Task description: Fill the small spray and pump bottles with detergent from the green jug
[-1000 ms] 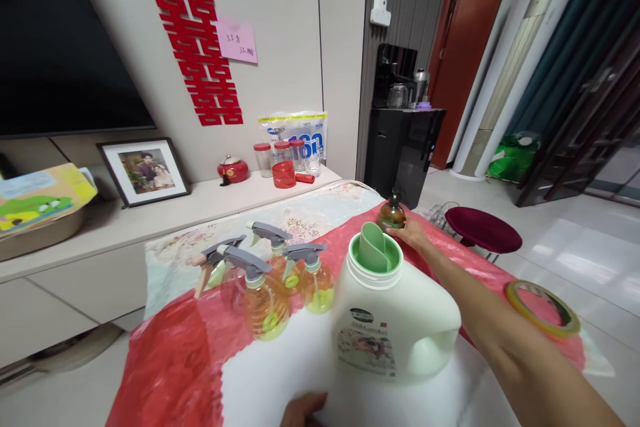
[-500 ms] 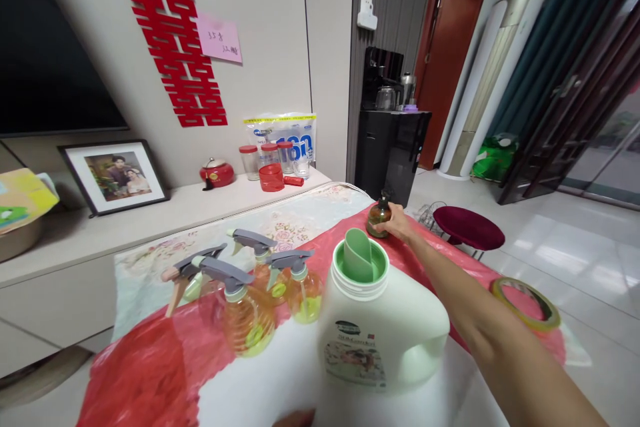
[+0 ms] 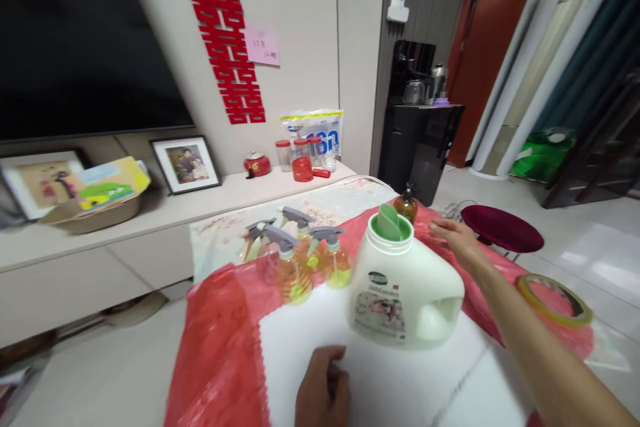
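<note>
My right hand (image 3: 454,238) is stretched out over the red covering, its fingers extended and nothing in them. Just beyond it to the left stands a brown pump bottle (image 3: 408,208) with a black top, partly hidden by a jug. That large pale green jug (image 3: 400,293) stands upright in front of me, a green scoop-like piece (image 3: 389,221) set in its mouth. My left hand (image 3: 324,387) is low on the white tabletop, loosely curled, thumb and forefinger apart, with nothing seen between them. Several orange-tinted spray bottles (image 3: 295,277) with grey trigger heads stand left of the jug.
A roll of yellowish tape (image 3: 554,299) lies at the table's right. Beyond that side is a dark red stool (image 3: 501,228). Red-lidded jars (image 3: 283,155) and a red pot (image 3: 257,165) stand on the low cabinet (image 3: 230,195) behind, near a framed photo (image 3: 186,163).
My right hand has let go of the brown pump bottle, which stays standing, and has drawn back from it. More of my left hand now shows. The view has turned left.
</note>
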`<action>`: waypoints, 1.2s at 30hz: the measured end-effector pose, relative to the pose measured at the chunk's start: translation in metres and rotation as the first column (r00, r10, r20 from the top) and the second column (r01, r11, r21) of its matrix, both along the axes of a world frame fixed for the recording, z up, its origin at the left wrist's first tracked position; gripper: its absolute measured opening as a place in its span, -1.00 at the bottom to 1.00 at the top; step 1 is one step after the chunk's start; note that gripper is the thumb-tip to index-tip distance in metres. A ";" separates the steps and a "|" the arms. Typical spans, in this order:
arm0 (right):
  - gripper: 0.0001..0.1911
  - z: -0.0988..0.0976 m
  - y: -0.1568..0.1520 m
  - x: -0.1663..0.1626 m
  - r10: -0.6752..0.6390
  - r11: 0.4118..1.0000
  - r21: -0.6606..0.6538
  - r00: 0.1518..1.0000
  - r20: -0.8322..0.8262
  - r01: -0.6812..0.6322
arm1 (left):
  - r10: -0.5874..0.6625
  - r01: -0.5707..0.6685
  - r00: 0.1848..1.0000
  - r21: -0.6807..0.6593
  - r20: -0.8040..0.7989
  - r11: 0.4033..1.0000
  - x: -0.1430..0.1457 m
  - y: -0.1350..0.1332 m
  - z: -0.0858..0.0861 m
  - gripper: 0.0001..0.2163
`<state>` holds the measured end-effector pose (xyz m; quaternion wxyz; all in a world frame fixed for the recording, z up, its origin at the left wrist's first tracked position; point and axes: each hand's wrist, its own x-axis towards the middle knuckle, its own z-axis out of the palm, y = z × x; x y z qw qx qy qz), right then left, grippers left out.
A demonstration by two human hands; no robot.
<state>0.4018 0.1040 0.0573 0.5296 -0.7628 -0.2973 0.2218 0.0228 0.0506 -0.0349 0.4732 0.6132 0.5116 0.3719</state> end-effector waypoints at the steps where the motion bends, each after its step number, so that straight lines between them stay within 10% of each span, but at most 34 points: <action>1: -0.56 0.001 -0.017 -0.007 0.023 0.999 0.043 0.999 -0.036 -0.021 | -0.010 0.010 1.000 0.010 -0.001 1.000 0.000 -0.001 0.006 -0.73; 8: -0.47 -0.005 -0.089 -0.062 0.232 0.946 0.266 0.961 -0.154 -0.186 | -0.031 0.030 0.999 -0.041 -0.022 0.999 0.001 -0.002 0.020 -0.76; 25: -0.54 -0.028 -0.096 -0.060 0.542 0.826 0.323 0.810 -0.225 -0.462 | -0.278 0.290 0.930 0.014 -0.242 0.957 -0.017 -0.016 0.095 -0.54; 36: -0.56 -0.023 -0.096 -0.059 0.648 0.750 0.311 0.743 -0.167 -0.584 | 0.015 -0.014 1.000 0.164 -0.006 0.986 0.039 0.088 0.097 -0.54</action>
